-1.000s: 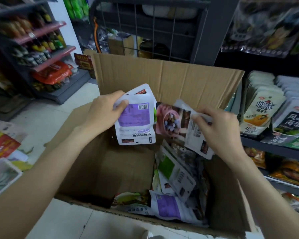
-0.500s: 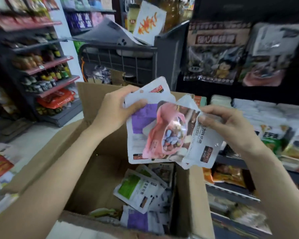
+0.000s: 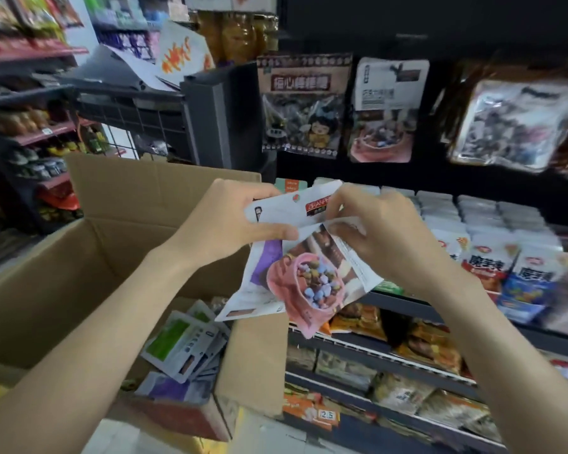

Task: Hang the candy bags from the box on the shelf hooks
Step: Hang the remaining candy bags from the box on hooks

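My left hand (image 3: 233,221) and my right hand (image 3: 374,234) together grip the tops of a small stack of candy bags (image 3: 309,283), the front one pink with blue and brown candies, a white and purple one behind it. The stack is held above the right edge of the open cardboard box (image 3: 118,204), level with the shelf. More flat bags (image 3: 181,348), green and purple, lie in the box bottom. On the dark hook wall hangs a matching pink bag (image 3: 381,132) beside a brown bag (image 3: 302,106).
The shelf unit (image 3: 407,362) on the right carries rows of snack packs below the hooks. More hanging bags (image 3: 515,126) fill the upper right. A grey wire cage trolley (image 3: 164,109) stands behind the box, and bottle shelves (image 3: 30,132) line the left aisle.
The view has lifted from the box toward the hook wall. Both hands have risen and come together with the bags, the right hand now pinching the top edge next to the left.
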`<action>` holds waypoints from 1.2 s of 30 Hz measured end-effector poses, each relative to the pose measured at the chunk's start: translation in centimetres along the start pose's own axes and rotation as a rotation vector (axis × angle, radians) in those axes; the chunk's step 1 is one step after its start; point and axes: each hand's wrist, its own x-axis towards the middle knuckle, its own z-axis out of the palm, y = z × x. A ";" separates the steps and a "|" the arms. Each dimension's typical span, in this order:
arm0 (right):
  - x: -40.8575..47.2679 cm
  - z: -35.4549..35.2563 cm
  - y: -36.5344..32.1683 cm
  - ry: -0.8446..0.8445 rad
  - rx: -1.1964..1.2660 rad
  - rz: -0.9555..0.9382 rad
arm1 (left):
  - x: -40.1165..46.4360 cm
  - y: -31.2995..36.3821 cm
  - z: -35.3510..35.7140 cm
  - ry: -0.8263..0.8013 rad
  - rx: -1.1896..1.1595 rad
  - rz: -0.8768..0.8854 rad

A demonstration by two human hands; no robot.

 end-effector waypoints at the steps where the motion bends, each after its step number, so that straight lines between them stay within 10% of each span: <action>1: -0.3 -0.3 0.3 0.003 0.024 0.007 | 0.1 0.6 0.4 -0.001 0.019 0.004; 14: -1.1 -3.3 7.8 0.467 -0.307 -0.117 | 4.8 -1.4 2.9 0.174 0.122 0.074; 27: 4.3 -5.2 8.9 -0.014 -0.252 -0.199 | 8.5 -2.2 4.6 0.054 0.050 0.210; 36: 6.4 -3.8 7.8 0.032 -0.390 -0.386 | 9.8 -1.5 5.3 0.030 -0.081 0.088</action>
